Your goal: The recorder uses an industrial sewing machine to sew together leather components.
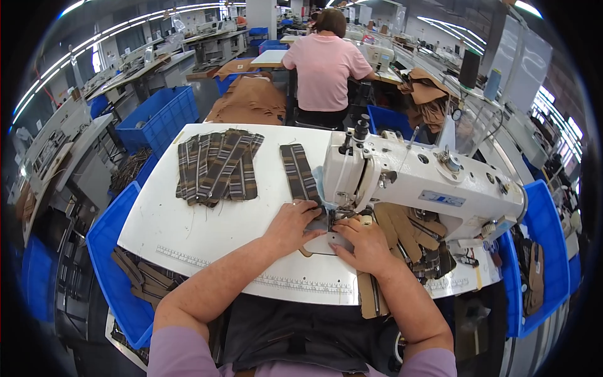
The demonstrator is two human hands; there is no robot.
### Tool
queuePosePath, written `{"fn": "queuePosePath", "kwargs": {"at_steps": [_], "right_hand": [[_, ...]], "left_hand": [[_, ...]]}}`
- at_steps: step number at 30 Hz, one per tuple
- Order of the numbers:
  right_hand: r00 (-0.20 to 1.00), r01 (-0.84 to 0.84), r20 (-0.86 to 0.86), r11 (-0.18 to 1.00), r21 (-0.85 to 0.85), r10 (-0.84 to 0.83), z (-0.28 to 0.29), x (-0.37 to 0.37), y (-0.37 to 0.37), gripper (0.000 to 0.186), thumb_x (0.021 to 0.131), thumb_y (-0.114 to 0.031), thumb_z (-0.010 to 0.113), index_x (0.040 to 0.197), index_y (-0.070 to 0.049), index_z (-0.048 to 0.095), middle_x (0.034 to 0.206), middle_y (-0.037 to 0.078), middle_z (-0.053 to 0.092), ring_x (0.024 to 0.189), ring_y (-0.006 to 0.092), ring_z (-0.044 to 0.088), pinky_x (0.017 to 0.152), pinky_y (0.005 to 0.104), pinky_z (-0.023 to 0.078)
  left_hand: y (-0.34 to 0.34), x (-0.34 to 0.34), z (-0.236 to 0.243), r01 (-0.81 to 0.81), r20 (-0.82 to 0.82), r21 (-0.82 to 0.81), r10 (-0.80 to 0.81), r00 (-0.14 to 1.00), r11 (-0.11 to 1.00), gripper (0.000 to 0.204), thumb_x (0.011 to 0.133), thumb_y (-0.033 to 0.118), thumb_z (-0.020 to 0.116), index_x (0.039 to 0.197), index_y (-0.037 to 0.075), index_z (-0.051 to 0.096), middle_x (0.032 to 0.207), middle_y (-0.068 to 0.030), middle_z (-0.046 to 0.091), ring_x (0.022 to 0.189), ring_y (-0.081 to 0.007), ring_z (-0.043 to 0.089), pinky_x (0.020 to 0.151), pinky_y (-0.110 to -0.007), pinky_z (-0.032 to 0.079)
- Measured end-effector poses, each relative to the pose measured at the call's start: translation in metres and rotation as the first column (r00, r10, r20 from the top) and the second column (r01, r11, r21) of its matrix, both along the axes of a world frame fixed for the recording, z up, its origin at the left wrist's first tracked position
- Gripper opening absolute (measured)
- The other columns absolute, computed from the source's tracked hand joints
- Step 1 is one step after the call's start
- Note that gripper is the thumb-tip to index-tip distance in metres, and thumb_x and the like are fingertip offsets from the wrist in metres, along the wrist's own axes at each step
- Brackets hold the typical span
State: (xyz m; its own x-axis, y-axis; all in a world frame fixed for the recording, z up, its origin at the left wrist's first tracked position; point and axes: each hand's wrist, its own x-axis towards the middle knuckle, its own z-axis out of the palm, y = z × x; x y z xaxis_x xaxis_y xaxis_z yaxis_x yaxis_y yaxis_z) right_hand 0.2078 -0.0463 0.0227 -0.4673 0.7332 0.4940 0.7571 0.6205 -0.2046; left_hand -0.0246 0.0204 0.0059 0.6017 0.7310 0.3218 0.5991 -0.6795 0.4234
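Note:
At the white sewing machine, my left hand rests on the lower end of a striped fabric strip, left of the needle, with fingertips bent and thumb apart. My right hand lies open beside the presser foot, fingers on the work at the metal needle plate. What lies under its fingertips is too small to make out. A pile of similar striped strips sits on the left of the white tabletop. Tan pieces with dark zippers are heaped right of my right hand, under the machine arm.
Blue bins with cut pieces stand left and right of the table. Another blue bin is behind at the left. A person in a pink top sits ahead with their back to me, near stacks of brown fabric.

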Motion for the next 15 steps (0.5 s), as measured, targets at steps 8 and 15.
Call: {"fn": "queuePosePath", "kwargs": {"at_steps": [8, 15], "right_hand": [[0.999, 0.052, -0.009, 0.991, 0.125, -0.051, -0.008, 0.006, 0.004, 0.025, 0.082, -0.027, 0.076, 0.098, -0.008, 0.074, 0.096, 0.009, 0.07, 0.085, 0.0291, 0.065, 0.08, 0.0439, 0.047], [0.939, 0.33, 0.029, 0.92, 0.212, -0.344, 0.005, 0.002, -0.005, 0.033, 0.072, -0.037, 0.08, 0.078, -0.007, 0.067, 0.078, 0.008, 0.06, 0.074, 0.029, 0.062, 0.076, 0.0431, 0.045]], "left_hand": [[0.014, -0.001, 0.016, 0.031, -0.184, -0.029, -0.036, 0.982, 0.999, 0.05, 0.086, 0.03, 0.075, 0.125, 0.0, 0.068, 0.128, -0.0185, 0.066, 0.11, -0.0359, 0.067, 0.096, -0.042, 0.054], [0.023, 0.0, 0.023, 0.269, -0.569, 0.181, -0.122, 0.814, 0.946, 0.029, 0.083, 0.012, 0.067, 0.108, -0.001, 0.073, 0.1, -0.0124, 0.071, 0.096, -0.0296, 0.071, 0.083, -0.042, 0.057]]}}
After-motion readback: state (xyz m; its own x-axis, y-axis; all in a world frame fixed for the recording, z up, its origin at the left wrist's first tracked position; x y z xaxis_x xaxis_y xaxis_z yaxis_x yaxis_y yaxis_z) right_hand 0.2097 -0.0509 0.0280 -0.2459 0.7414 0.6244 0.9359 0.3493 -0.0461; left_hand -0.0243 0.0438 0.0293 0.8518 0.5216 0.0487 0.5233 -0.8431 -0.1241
